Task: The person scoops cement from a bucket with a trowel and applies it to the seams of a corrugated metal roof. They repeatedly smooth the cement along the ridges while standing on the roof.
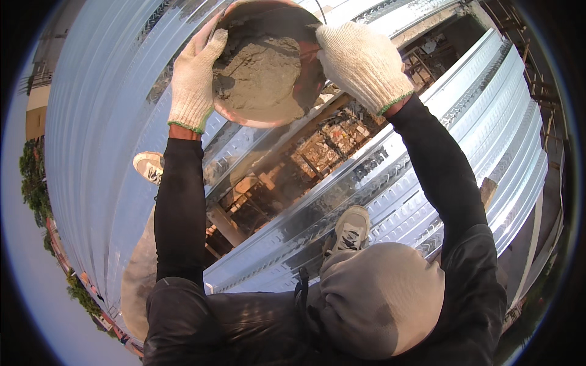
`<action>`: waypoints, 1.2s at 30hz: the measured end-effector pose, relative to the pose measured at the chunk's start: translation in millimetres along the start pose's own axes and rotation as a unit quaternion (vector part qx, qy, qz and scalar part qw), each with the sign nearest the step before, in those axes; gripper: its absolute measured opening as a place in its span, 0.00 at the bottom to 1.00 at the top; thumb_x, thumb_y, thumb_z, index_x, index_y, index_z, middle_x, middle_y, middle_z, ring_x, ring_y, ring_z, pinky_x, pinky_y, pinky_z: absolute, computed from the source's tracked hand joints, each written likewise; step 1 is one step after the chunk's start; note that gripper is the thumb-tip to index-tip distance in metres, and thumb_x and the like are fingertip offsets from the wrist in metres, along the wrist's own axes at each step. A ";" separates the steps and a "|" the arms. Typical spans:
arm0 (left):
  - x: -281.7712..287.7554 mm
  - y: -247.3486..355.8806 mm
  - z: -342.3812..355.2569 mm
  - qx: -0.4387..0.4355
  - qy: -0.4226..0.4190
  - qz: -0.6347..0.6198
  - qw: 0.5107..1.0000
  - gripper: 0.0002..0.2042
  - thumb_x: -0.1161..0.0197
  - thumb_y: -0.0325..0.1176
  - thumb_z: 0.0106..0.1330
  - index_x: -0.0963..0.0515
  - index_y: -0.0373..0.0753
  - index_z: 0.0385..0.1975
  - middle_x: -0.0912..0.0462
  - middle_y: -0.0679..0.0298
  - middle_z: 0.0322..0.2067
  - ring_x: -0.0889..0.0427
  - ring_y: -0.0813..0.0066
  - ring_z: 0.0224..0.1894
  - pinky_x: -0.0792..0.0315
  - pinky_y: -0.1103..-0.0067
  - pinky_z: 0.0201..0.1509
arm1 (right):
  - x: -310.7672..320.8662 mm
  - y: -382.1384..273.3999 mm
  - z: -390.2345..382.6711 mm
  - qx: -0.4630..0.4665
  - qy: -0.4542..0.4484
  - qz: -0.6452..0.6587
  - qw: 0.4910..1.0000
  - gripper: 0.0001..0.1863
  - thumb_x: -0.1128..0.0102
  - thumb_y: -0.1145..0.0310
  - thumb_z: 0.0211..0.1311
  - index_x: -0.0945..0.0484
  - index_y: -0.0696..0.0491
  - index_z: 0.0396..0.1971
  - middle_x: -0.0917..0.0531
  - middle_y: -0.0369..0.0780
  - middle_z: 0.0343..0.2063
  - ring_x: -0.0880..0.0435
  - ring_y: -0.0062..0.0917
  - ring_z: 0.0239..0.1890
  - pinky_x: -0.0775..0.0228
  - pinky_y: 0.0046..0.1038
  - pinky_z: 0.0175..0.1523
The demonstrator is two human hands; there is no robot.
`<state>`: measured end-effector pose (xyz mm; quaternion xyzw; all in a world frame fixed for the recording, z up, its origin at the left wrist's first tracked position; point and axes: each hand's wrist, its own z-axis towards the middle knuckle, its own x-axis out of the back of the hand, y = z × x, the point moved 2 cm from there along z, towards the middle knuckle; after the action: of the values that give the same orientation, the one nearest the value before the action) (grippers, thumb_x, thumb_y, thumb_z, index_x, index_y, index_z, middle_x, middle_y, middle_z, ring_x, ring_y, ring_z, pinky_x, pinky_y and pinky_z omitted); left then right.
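Observation:
A round bucket (264, 121) with a pinkish-red rim is held out in front of me, tilted so its mouth faces me. Wet grey mortar (259, 73) fills much of it. My left hand (194, 82), in a cream knit glove with a green cuff, is closed on the bucket's left rim, thumb on the near side. On the right rim, near the thin wire handle (321, 11), my gloved right hand (361, 64) is closed too; its fingertips are mostly hidden behind the bucket.
Ribbed shiny metal decking sheets (104, 122) lie on both sides. Between them runs a long open gap (329, 143) with debris far below. My left shoe (148, 166) and right shoe (352, 229) stand on either side of the gap. A wooden piece (488, 192) sits at the right.

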<state>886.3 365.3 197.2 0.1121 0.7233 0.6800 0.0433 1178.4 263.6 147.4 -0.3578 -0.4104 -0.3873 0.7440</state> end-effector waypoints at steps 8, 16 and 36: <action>-10.9 -2.9 -4.7 -0.061 0.013 0.042 0.997 0.24 0.32 0.39 0.84 0.19 0.38 0.74 0.14 0.60 0.68 0.15 0.73 0.66 0.20 0.72 0.72 | 20.8 -88.7 23.3 0.077 -0.189 -0.080 0.976 0.10 0.28 0.66 0.62 0.13 0.57 0.37 0.12 0.46 0.32 0.07 0.38 0.35 0.17 0.38 0.38; -50.3 12.1 -18.4 -0.078 0.001 0.062 0.995 0.23 0.31 0.38 0.82 0.17 0.37 0.72 0.14 0.59 0.68 0.15 0.70 0.67 0.21 0.70 0.74 | -4.8 -53.0 -11.8 0.144 0.008 0.225 0.964 0.18 0.36 0.54 0.80 0.08 0.53 0.50 0.07 0.45 0.38 0.08 0.42 0.39 0.12 0.42 0.46; -69.5 15.2 -22.1 -0.081 0.027 0.078 0.993 0.20 0.31 0.33 0.81 0.15 0.38 0.70 0.12 0.63 0.66 0.14 0.75 0.63 0.21 0.72 0.71 | 22.8 -65.2 -22.8 -0.313 -0.270 0.490 0.767 0.24 0.40 0.56 0.77 0.13 0.66 0.39 0.18 0.49 0.23 0.15 0.29 0.30 0.22 0.38 0.40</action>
<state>950.7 329.1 207.7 0.1461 0.6560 0.7402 -0.0207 1137.5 208.8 172.4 -0.8135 -0.2190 0.0356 0.5375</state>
